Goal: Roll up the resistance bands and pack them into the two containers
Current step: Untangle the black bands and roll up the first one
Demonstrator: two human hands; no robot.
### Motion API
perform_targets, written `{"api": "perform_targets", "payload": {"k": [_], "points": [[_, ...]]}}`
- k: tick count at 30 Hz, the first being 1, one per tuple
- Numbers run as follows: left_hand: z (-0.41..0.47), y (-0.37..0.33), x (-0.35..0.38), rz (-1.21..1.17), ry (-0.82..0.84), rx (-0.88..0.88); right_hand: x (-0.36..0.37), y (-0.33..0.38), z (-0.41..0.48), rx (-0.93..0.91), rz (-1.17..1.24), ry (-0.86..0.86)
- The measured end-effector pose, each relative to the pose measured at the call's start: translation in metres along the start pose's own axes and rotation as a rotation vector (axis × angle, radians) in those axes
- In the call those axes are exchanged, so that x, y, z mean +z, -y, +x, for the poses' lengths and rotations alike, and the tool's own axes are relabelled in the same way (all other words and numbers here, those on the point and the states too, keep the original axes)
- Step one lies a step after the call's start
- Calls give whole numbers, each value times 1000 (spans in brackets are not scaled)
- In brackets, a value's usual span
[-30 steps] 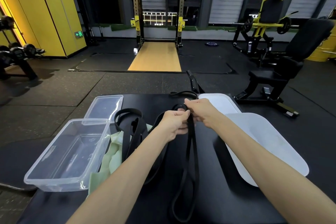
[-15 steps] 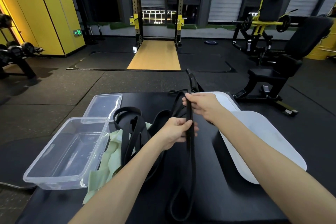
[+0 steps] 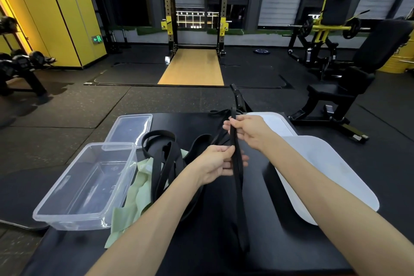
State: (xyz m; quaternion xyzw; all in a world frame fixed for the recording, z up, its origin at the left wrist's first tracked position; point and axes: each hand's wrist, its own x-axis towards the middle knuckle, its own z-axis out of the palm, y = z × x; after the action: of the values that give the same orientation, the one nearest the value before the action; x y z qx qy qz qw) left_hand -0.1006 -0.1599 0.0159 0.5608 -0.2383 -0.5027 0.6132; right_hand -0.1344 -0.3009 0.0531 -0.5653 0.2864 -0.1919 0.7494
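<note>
A long black resistance band [image 3: 238, 188] hangs doubled over the black table [image 3: 280, 253], running from the far edge toward me. My right hand [image 3: 245, 129] pinches it near its upper end, and my left hand [image 3: 218, 160] grips it a little lower. More black bands [image 3: 164, 159] lie tangled to the left, on top of a pale green band [image 3: 136, 197]. A clear empty container [image 3: 87, 186] stands at the table's left edge, its clear lid [image 3: 131, 128] behind it. A white container [image 3: 331, 175] sits at the right, partly hidden by my right forearm.
Another white lid or container [image 3: 274, 122] lies behind the white one at the far right corner. A black handle [image 3: 237, 96] sticks up beyond the table's far edge. Gym machines, a squat rack and a dumbbell rack stand on the floor around.
My hands were together at the band's top a second ago. My left hand has slid down the band toward me while my right lifted its upper end, stretching the band straighter.
</note>
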Motion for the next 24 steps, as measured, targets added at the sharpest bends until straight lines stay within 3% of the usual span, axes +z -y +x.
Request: {"api": "perform_targets", "payload": {"k": [5,11,17,24], "points": [[3,-2,0,4,-49,36,-2,-3,-5,-1,31,-37],[6,0,1,-53,-118,44,-13,0,-19,60,-149,149],[4,-3,0,-80,-76,43,-17,3,-16,81,39,354],[5,-1,2,-40,-79,65,-6,-13,-7,32,10,52]]}}
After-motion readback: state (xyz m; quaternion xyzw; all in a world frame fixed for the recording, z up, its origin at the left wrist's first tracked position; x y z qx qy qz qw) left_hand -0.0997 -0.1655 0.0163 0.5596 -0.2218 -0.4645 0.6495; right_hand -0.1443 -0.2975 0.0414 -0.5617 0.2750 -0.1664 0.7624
